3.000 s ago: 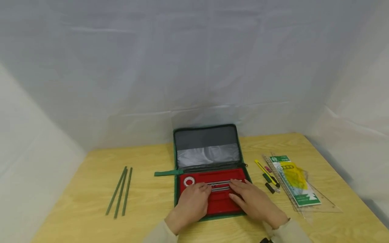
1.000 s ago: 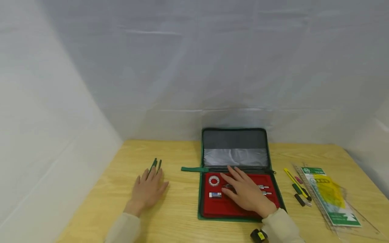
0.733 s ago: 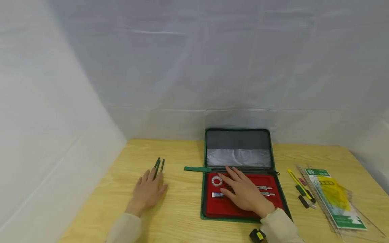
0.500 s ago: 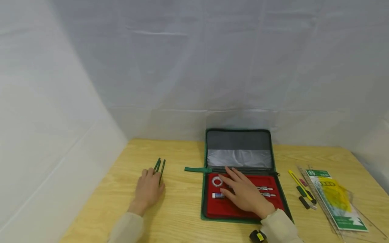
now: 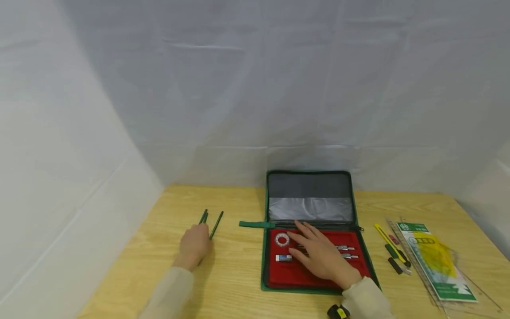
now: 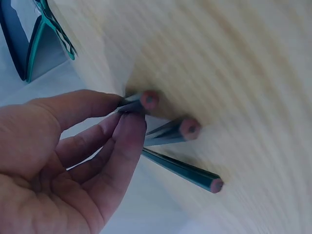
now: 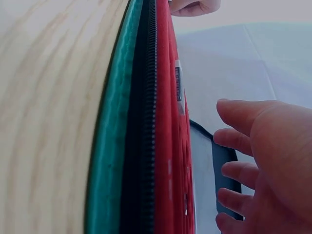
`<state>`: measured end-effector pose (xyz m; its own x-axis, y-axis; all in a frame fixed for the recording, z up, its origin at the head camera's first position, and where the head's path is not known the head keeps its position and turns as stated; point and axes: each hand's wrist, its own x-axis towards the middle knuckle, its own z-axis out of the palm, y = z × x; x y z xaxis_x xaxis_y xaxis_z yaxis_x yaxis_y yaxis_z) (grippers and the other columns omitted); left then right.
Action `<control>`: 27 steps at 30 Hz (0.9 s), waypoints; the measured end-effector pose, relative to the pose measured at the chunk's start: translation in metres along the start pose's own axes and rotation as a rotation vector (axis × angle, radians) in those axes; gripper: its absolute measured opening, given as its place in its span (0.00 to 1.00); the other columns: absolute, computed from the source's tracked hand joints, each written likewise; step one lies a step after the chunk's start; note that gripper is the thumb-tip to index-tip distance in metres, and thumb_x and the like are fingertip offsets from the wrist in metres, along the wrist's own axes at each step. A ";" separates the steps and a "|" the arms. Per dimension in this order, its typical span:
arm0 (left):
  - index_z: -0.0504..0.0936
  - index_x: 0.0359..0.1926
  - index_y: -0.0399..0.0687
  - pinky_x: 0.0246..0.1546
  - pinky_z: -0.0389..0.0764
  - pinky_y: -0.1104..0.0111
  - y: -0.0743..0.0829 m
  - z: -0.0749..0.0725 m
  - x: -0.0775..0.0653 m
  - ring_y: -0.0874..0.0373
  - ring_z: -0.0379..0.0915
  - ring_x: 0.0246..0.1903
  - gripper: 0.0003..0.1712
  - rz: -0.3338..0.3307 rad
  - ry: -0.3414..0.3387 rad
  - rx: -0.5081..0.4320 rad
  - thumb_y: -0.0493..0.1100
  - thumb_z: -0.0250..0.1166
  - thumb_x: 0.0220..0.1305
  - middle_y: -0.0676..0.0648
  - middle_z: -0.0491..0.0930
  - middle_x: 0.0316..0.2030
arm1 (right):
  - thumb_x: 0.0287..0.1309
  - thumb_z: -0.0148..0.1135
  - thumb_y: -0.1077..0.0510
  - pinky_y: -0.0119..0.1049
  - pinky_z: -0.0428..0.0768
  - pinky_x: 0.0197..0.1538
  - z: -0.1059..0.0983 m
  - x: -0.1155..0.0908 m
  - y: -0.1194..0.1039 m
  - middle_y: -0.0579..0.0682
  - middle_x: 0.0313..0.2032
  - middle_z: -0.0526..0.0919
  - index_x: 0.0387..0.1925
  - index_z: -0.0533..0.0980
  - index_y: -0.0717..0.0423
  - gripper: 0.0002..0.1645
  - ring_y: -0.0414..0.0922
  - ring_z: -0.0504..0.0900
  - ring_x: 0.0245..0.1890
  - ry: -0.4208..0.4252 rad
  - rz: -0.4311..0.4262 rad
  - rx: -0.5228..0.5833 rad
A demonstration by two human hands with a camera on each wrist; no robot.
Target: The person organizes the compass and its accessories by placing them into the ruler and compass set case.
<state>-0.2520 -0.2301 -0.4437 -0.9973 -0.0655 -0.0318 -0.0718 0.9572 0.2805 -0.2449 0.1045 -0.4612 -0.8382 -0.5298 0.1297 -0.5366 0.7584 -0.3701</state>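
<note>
At the left of the table my left hand (image 5: pixel 194 243) pinches a dark green pencil (image 6: pixel 141 101) near its end, between thumb and fingertips. Two more green pencils lie beside it: one close by (image 6: pixel 178 130), the other (image 6: pixel 190 170) further off in the left wrist view. My right hand (image 5: pixel 318 254) is spread, fingers fairly straight, over the red tray (image 5: pixel 303 279) of an unzipped green case. Whether it touches the tray is hard to tell. Around it in the tray sit a white ring (image 5: pixel 282 239), an eraser (image 5: pixel 283 258) and silver compass pieces (image 5: pixel 349 256), partly covered by the hand.
The case lid (image 5: pixel 310 185) stands raised behind the tray; a green strap (image 5: pixel 255 224) sticks out left. To the right lie a yellow cutter (image 5: pixel 388 239), small dark pieces (image 5: pixel 395 266), clear rulers and a green-white packet (image 5: pixel 438 266). A black-yellow object (image 5: pixel 338 312) is near the right sleeve.
My left hand has left the case for the pencils, curled its fingers and taken one, swinging its far end rightward. The right hand has shifted left within the case and stayed over the tray.
</note>
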 end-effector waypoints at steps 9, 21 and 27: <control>0.70 0.24 0.38 0.16 0.69 0.66 0.002 0.001 0.009 0.53 0.67 0.17 0.05 -0.001 -0.026 0.010 0.35 0.59 0.47 0.43 0.71 0.19 | 0.60 0.48 0.38 0.52 0.56 0.64 -0.001 -0.007 0.007 0.52 0.69 0.54 0.62 0.64 0.43 0.31 0.52 0.51 0.67 0.004 0.019 -0.010; 0.76 0.28 0.43 0.20 0.70 0.65 0.022 0.001 0.010 0.57 0.68 0.21 0.07 0.115 -0.027 -0.023 0.41 0.64 0.49 0.48 0.76 0.23 | 0.60 0.50 0.40 0.55 0.59 0.62 -0.011 -0.020 0.023 0.53 0.68 0.55 0.62 0.64 0.44 0.31 0.54 0.53 0.66 0.044 0.069 0.003; 0.75 0.29 0.48 0.16 0.66 0.67 0.052 -0.004 0.006 0.59 0.65 0.17 0.07 0.216 0.008 -0.020 0.44 0.64 0.51 0.52 0.74 0.21 | 0.60 0.48 0.39 0.57 0.59 0.60 -0.017 -0.029 0.034 0.54 0.68 0.55 0.62 0.64 0.45 0.31 0.56 0.54 0.65 0.069 0.101 -0.014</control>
<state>-0.2620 -0.1823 -0.4258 -0.9896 0.1386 0.0384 0.1437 0.9434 0.2989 -0.2407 0.1519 -0.4618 -0.8925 -0.4233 0.1556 -0.4499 0.8120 -0.3719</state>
